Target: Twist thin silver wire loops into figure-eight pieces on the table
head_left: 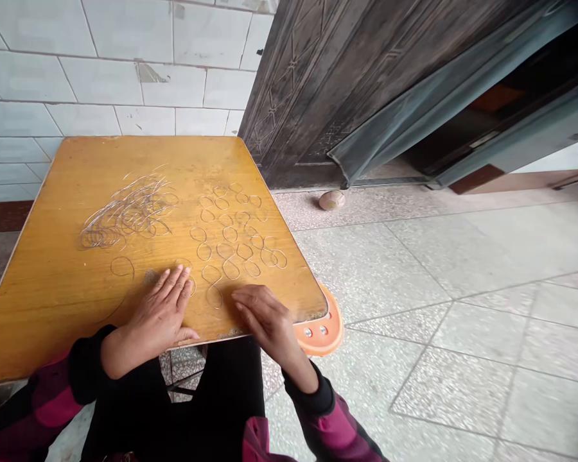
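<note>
My left hand [157,314] lies flat on the wooden table top [67,301], fingers stretched out. Past its fingertips shows part of a bent thin wire [194,282]; the rest is hidden under the hand. Near the front edge, my right hand [270,319] rests with its fingers curled and pressed together; whether anything is in them is hidden. Between and beyond the hands lie several wires bent into figure-eight loops [228,234]. Farther left is a tangled pile of thin wires [125,215], with one loosely curved wire [133,276] on its near side.
A white tiled wall [125,80] stands behind the table. To the right are a dark carved door [308,96], a grey curtain [395,128] and a round object [332,200] on the tiled floor [366,269]. An orange stool [334,327] sticks out under the table's right corner.
</note>
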The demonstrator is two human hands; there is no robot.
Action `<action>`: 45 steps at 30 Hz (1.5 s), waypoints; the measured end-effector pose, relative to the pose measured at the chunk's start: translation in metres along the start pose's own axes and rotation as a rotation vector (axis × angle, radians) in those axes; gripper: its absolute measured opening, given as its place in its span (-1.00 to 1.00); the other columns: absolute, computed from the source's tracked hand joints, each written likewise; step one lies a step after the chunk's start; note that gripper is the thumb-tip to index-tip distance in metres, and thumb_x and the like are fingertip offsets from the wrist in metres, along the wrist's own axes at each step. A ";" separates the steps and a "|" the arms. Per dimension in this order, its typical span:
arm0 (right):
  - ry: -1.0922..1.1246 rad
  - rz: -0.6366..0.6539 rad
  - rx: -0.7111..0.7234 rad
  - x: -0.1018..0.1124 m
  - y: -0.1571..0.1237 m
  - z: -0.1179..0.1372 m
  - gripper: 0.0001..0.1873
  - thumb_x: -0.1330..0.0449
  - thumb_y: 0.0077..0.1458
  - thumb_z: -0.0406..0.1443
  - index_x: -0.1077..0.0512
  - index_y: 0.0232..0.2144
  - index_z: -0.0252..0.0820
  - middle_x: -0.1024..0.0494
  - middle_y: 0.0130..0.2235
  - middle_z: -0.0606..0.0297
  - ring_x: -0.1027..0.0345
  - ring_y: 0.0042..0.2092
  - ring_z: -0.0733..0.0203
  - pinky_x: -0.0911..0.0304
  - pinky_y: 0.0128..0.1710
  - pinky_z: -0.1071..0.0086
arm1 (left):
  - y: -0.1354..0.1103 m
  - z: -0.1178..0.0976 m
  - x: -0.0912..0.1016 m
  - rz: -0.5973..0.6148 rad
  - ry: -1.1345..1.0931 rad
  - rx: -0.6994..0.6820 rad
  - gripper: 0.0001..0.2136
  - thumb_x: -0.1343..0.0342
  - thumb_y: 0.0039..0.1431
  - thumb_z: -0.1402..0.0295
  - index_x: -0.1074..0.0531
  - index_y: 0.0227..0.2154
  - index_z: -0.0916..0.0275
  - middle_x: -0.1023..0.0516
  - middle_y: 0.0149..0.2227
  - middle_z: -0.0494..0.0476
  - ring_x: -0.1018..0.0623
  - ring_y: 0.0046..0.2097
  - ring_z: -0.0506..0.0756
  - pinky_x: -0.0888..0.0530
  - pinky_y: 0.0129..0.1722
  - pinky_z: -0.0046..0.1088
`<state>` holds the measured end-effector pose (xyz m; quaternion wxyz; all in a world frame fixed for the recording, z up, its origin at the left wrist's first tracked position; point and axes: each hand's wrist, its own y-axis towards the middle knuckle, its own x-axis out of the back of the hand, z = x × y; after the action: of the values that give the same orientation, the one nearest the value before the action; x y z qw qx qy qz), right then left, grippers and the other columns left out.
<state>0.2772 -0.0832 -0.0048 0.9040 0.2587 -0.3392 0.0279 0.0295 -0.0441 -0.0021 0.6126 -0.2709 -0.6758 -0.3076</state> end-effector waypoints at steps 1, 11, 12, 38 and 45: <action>0.003 -0.014 -0.003 0.000 -0.004 0.000 -0.74 -0.07 0.21 -0.42 -0.46 -0.10 -0.13 -0.56 -0.19 0.14 -0.42 -0.09 0.09 -0.38 -0.12 0.15 | 0.001 0.001 -0.002 0.012 0.008 -0.003 -0.11 -0.14 -0.03 -0.14 -0.20 0.17 0.54 -0.07 0.28 0.64 -0.04 0.33 0.44 -0.12 0.27 0.03; 0.006 -0.061 -0.031 -0.008 -0.023 -0.004 -0.75 -0.10 0.18 -0.44 -0.47 -0.13 -0.13 -0.57 -0.20 0.15 -0.44 -0.12 0.10 -0.41 -0.13 0.18 | 0.001 -0.002 -0.014 0.003 0.064 0.009 -0.05 -0.11 -0.08 -0.21 -0.19 0.18 0.55 -0.12 0.26 0.67 -0.08 0.32 0.44 -0.09 0.27 0.03; 0.003 -0.065 -0.034 -0.008 -0.024 -0.003 -0.76 -0.10 0.19 -0.43 -0.47 -0.14 -0.12 -0.57 -0.20 0.15 -0.45 -0.12 0.10 -0.41 -0.14 0.18 | 0.001 -0.002 -0.015 -0.006 0.067 0.010 -0.05 -0.12 -0.08 -0.21 -0.19 0.18 0.54 -0.12 0.26 0.66 -0.08 0.32 0.44 -0.09 0.27 0.02; 0.125 -0.061 0.017 -0.019 -0.048 0.035 -0.73 -0.11 0.17 -0.42 -0.48 -0.12 -0.05 -0.59 -0.22 0.18 -0.50 -0.18 0.08 -0.46 -0.20 0.18 | -0.062 0.063 0.059 0.027 -0.072 0.398 -0.84 0.00 0.16 0.34 -0.44 -0.44 0.23 -0.46 -0.28 0.16 -0.47 -0.20 0.15 -0.40 -0.19 -0.31; 0.232 0.020 0.051 -0.033 -0.047 0.057 -0.70 -0.11 0.17 -0.43 -0.48 -0.10 -0.04 -0.59 -0.22 0.20 -0.50 -0.19 0.12 -0.47 -0.22 0.24 | -0.046 0.051 0.046 0.077 0.131 0.441 -0.79 0.03 0.04 0.57 -0.46 -0.57 0.29 -0.45 -0.33 0.31 -0.46 -0.24 0.23 -0.36 -0.24 -0.21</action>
<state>0.2285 -0.1477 -0.0099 0.9300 0.2732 -0.2339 0.0751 -0.0430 -0.0372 0.0369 0.7109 -0.1354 -0.6745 -0.1460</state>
